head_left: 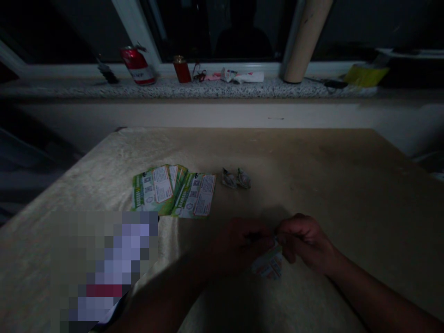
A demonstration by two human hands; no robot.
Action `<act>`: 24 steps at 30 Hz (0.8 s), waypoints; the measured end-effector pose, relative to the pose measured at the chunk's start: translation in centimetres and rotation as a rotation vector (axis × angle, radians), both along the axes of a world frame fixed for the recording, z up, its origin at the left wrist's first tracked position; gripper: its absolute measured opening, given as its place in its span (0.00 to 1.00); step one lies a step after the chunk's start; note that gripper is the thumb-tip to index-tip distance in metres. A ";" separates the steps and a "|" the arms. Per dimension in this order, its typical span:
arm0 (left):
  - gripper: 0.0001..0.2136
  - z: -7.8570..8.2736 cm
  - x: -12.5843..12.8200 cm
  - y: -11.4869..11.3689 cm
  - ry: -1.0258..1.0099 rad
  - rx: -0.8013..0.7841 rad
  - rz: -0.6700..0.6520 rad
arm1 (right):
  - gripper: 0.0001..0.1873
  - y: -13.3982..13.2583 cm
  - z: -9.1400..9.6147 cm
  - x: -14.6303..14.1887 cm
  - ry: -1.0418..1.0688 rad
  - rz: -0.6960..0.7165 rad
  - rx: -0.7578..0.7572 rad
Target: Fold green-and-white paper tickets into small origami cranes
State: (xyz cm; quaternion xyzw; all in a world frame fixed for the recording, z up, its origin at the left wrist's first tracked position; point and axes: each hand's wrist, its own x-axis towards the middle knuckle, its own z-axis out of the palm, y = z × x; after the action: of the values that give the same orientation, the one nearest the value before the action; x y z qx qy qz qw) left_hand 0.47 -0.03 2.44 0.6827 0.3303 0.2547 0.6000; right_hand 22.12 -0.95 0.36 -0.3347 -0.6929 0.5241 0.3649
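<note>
Grip: left hand [239, 247] and right hand [307, 240] both pinched on printed leaflet [268, 266] | its print unreadable

Both hands [277, 243] — small printed leaflet [268, 264]

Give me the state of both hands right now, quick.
left hand: closed, fingers pinching the printed paper.
right hand: closed, pinching the same paper at its top edge.
</note>
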 end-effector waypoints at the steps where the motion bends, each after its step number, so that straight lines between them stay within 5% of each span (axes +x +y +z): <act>1: 0.16 0.0 0.1 -0.1 0.000 -0.001 -0.001 | 0.23 -0.1 0.1 -0.1 -0.014 -0.010 0.038; 10: 0.16 -0.2 0.2 -0.3 0.007 -0.009 -0.018 | 0.25 -0.3 0.5 -0.8 -0.129 -0.090 0.247; 15: 0.17 -0.3 0.1 -0.2 -0.013 -0.036 0.014 | 0.21 -0.2 0.5 -0.6 -0.053 -0.063 0.046; 21: 0.18 -0.7 -0.2 -0.1 0.013 -0.034 -0.004 | 0.20 0.5 -0.1 0.2 0.072 0.125 -0.328; 24: 0.17 -0.7 -0.1 -0.1 0.034 -0.037 -0.004 | 0.22 0.5 -0.1 0.1 0.025 0.138 -0.321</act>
State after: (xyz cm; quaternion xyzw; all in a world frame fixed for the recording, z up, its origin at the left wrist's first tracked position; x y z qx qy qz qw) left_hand 0.33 -0.09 1.70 0.6763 0.3436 0.2357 0.6074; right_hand 22.27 -0.40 0.24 -0.3338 -0.6173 0.6558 0.2784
